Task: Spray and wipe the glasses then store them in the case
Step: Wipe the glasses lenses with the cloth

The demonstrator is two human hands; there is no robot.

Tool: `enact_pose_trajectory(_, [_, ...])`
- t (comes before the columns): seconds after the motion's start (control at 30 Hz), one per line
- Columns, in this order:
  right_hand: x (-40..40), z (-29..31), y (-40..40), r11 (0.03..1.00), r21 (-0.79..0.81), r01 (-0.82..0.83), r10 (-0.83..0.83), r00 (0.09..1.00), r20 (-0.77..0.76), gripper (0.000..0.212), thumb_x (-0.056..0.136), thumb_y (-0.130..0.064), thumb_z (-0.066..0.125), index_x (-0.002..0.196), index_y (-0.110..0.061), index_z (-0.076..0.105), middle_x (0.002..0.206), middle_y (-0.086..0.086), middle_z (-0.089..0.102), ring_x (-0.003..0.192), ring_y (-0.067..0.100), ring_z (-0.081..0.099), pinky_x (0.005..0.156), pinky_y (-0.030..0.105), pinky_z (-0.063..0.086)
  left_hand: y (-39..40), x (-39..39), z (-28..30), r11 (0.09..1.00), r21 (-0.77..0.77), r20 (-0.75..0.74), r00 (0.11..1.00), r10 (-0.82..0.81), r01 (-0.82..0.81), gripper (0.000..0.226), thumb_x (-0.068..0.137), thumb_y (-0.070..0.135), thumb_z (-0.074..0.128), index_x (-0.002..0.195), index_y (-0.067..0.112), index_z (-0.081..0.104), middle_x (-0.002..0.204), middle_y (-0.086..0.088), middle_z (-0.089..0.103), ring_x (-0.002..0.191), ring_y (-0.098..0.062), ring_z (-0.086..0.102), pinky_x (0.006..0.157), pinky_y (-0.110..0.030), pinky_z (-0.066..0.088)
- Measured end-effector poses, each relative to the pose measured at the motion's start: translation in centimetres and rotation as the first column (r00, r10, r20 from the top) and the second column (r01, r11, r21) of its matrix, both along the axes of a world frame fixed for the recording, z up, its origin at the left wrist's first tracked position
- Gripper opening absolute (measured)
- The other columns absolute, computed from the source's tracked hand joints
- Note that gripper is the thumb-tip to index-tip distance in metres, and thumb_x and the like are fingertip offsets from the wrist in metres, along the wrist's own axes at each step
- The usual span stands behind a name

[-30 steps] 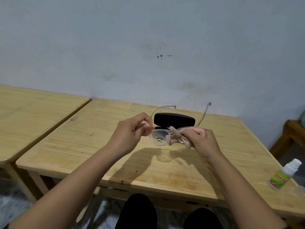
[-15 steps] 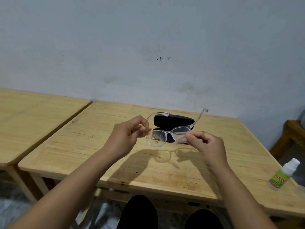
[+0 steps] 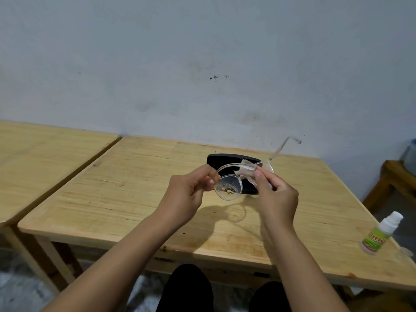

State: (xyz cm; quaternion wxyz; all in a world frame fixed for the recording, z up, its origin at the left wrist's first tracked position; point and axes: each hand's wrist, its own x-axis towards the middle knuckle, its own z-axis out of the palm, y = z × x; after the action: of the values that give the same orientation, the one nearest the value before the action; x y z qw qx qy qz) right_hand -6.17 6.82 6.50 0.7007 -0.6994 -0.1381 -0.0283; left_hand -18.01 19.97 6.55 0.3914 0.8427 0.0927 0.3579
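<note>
Clear-framed glasses point(image 3: 228, 188) hang in the air above the wooden table point(image 3: 126, 199), temples unfolded. My left hand point(image 3: 189, 194) pinches the frame at its left corner. The left lens carries yellowish specks. My right hand point(image 3: 275, 197) presses a small pale cloth point(image 3: 246, 171) against the right lens, which the cloth and fingers mostly hide. A black glasses case point(image 3: 225, 159) lies shut on the table just behind the glasses. The spray bottle point(image 3: 380, 235), white-capped with a green label, stands near the table's right front corner.
A second wooden table point(image 3: 45, 158) adjoins on the left. A grey wall point(image 3: 202, 64) rises right behind both tables. A wooden stool point(image 3: 396, 181) sits at the far right. My dark-trousered knees point(image 3: 186, 289) are under the front edge.
The glasses have tilted, their right side now higher. My right hand with the cloth has shifted up along the right lens. My left hand keeps its pinch on the frame.
</note>
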Motion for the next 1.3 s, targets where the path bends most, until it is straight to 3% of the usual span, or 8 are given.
enact_pose_trajectory(0.1, [1.0,0.4,-1.1,0.961,-0.056,-0.271,0.268,0.962,-0.056,0.021,0.086,-0.013,0.065,0.081,-0.032,0.073,0.086,-0.004,0.075,0.081,0.012,0.071,0.069,0.017,0.053,0.8,-0.3,0.4,1.0,-0.006,-0.007,1.0,0.027,-0.027,0.06,0.086,-0.013,0.045,0.073,0.045,0.053,0.088,-0.007,0.073,0.091,-0.005,0.069,0.084,-0.029,0.056])
enact_pose_trajectory(0.23, [1.5,0.5,-1.7,0.878,0.038,-0.477,0.475,0.859,-0.192,0.019,0.085,0.0,0.062,0.085,-0.014,0.075,0.085,0.005,0.076,0.088,0.014,0.071,0.082,0.019,0.055,1.2,-0.4,0.5,0.999,-0.024,-0.024,0.999,0.048,-0.048,0.054,0.087,-0.01,0.046,0.073,0.041,0.051,0.088,-0.011,0.073,0.086,-0.007,0.069,0.081,-0.018,0.054])
enact_pose_trajectory(0.33, [1.7,0.2,-1.4,0.883,0.089,-0.46,0.466,0.838,-0.284,0.017,0.082,0.002,0.065,0.086,-0.011,0.075,0.089,0.01,0.075,0.087,0.018,0.07,0.081,0.021,0.056,1.0,-0.4,0.4,0.998,-0.029,-0.035,0.998,0.057,-0.058,0.053,0.088,-0.01,0.046,0.073,0.04,0.051,0.089,-0.011,0.072,0.084,-0.004,0.069,0.08,-0.025,0.053])
enact_pose_trajectory(0.53, [1.6,-0.4,-0.8,0.887,0.077,-0.456,0.45,0.815,-0.365,0.015,0.082,-0.003,0.066,0.082,-0.015,0.075,0.088,0.009,0.075,0.078,0.018,0.07,0.062,0.022,0.056,1.7,-0.5,0.1,0.996,-0.031,-0.061,0.995,0.082,-0.084,0.046,0.091,-0.001,0.048,0.074,0.042,0.054,0.086,-0.007,0.072,0.086,-0.004,0.069,0.079,-0.046,0.055])
enact_pose_trajectory(0.67, [1.6,-0.5,-0.4,0.889,0.126,-0.44,0.451,0.798,-0.4,0.013,0.08,0.001,0.067,0.085,-0.009,0.074,0.081,0.008,0.075,0.072,0.014,0.07,0.062,0.018,0.057,1.9,-0.6,-0.3,0.991,-0.084,-0.091,0.991,0.095,-0.103,0.039,0.091,-0.001,0.049,0.074,0.034,0.056,0.087,-0.004,0.073,0.088,-0.003,0.069,0.083,-0.044,0.055])
enact_pose_trajectory(0.9, [1.2,-1.0,-0.4,0.881,0.187,-0.434,0.469,0.753,-0.461,0.015,0.08,0.007,0.064,0.085,-0.005,0.072,0.091,0.014,0.074,0.083,0.019,0.071,0.069,0.018,0.058,2.2,-0.6,-0.8,0.976,-0.158,-0.11,0.985,0.133,-0.149,0.021,0.093,0.011,0.053,0.078,0.025,0.059,0.089,0.005,0.074,0.085,-0.002,0.069,0.085,-0.039,0.056])
enact_pose_trajectory(1.1, [0.0,-1.4,-0.3,0.886,0.124,-0.448,0.442,0.73,-0.521,0.015,0.081,0.005,0.063,0.088,-0.005,0.073,0.095,0.015,0.072,0.089,0.02,0.071,0.074,0.023,0.058,2.7,-0.3,-0.7,0.959,-0.193,-0.099,0.976,0.192,-0.208,0.02,0.092,0.01,0.054,0.079,0.024,0.058,0.086,0.004,0.074,0.08,-0.001,0.069,0.084,-0.033,0.056])
enact_pose_trajectory(1.3, [-1.2,-1.5,0.5,0.875,0.362,-0.321,0.483,0.633,-0.605,0.013,0.082,0.006,0.061,0.092,0.001,0.067,0.092,0.016,0.071,0.084,0.02,0.07,0.072,0.026,0.059,2.9,-0.5,-1.4,0.961,-0.186,-0.138,0.974,0.179,-0.203,0.02,0.092,0.01,0.054,0.079,0.024,0.059,0.087,0.0,0.074,0.081,0.003,0.068,0.085,-0.038,0.056])
